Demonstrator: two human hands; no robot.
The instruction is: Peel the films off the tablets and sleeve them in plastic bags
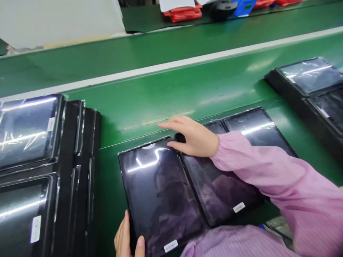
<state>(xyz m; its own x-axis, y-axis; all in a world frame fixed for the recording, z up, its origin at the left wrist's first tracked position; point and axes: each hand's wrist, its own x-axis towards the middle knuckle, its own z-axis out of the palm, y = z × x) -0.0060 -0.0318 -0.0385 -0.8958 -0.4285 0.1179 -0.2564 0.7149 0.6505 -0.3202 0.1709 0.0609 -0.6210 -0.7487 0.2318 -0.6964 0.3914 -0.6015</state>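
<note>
In front of me lies a dark, glossy tablet point(160, 192) with a small white label near its lower edge. My left hand point(125, 235) grips its lower left side, thumb over the front edge and fingers along the side. Over the tablet's top right corner is my right hand point(195, 137), fingers stretched out to the left and thumb apart from them. A small dark patch shows between them, which I cannot make out. Just right of this tablet is a second labelled tablet point(217, 192), partly under my right forearm. Further right lies another tablet point(254, 125), half covered by the sleeve.
Stacked black trays point(66, 192) holding film-covered tablets stand at the left. Another black tray point(297, 101) with tablets is at the right. Beyond the green work surface point(150, 107) runs a white strip point(171, 65). Red packets point(184, 13) lie at the back.
</note>
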